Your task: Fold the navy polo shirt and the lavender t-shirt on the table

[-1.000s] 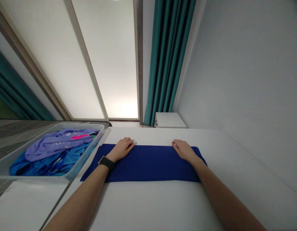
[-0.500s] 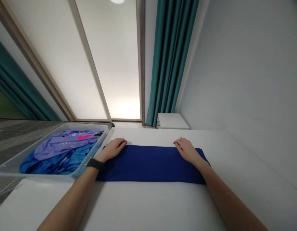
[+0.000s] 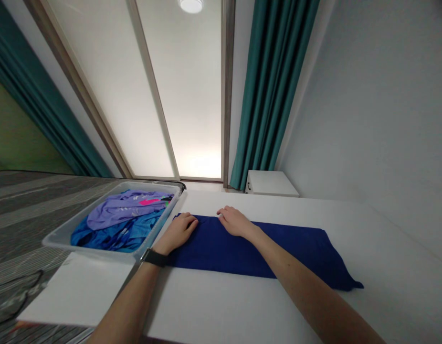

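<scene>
A long, dark blue folded cloth (image 3: 214, 255) lies flat across the white table, its right end drawn out into a loose corner. Over its far left corner rests my left hand (image 3: 181, 231), fingers laid on the fabric, with a dark band on the wrist. My right hand (image 3: 236, 222) is at the far edge of the same cloth, a short way right of the left one; its fingers are stretched out and slightly bent. Neither hand visibly grips the fabric. My right forearm covers part of the cloth's middle.
Left of the table surface (image 3: 214, 306) stands a clear plastic bin (image 3: 52, 240) holding purple clothing (image 3: 117, 210) and blue clothing (image 3: 113, 238). Beyond the table are a small white cabinet (image 3: 273, 183), a teal curtain (image 3: 274, 91) and frosted sliding doors (image 3: 192, 95). A wall (image 3: 378, 114) borders the right.
My right hand has moved left along the cloth's far edge, closer to my left hand. The cloth's right end now shows uncovered. The view has shifted a little.
</scene>
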### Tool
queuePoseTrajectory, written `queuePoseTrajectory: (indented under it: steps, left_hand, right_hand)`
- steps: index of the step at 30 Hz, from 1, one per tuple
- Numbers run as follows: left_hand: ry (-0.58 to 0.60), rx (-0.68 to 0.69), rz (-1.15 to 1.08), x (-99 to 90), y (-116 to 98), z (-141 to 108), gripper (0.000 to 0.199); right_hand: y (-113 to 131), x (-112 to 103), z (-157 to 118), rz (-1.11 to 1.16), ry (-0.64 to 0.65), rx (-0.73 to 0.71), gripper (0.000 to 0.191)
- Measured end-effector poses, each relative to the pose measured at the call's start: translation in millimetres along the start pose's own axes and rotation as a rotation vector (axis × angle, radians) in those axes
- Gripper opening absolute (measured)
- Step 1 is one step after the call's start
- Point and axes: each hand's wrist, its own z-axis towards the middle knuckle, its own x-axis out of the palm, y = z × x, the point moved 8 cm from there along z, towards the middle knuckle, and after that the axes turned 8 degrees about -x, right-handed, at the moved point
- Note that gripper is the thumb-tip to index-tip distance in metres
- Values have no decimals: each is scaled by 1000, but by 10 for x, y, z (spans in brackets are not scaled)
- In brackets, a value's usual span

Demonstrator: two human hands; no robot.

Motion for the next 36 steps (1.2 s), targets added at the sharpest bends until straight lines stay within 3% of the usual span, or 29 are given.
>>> queuePoseTrajectory:
  steps: [5,13,17,24,28,31,36]
  left_hand:
    - [10,0,-34,-31,65,-35,23]
    - [-3,9,58,-26,66,-78,18]
    - [-1,-89,98,13,146,-44,26]
    - [-27,-444,312,-30,433,-88,38]
    - [-51,-358,243,-60,287,-67,47]
    - [-33,-260,220,-43,167,-45,36]
    - [-48,-444,222,-80,358,-84,28]
  right_hand:
    - [83,172,252,3,27,4,30]
    - [85,245,208,-58,-14,46,30]
    - [75,243,188,-61,-32,51,27]
    - [79,231,187,-30,-35,19,32]
    - [86,223,185,-33,-29,29,34]
    - [88,220,186,-44,-30,31,34]
    - [90,218,182,-50,-51,16,33]
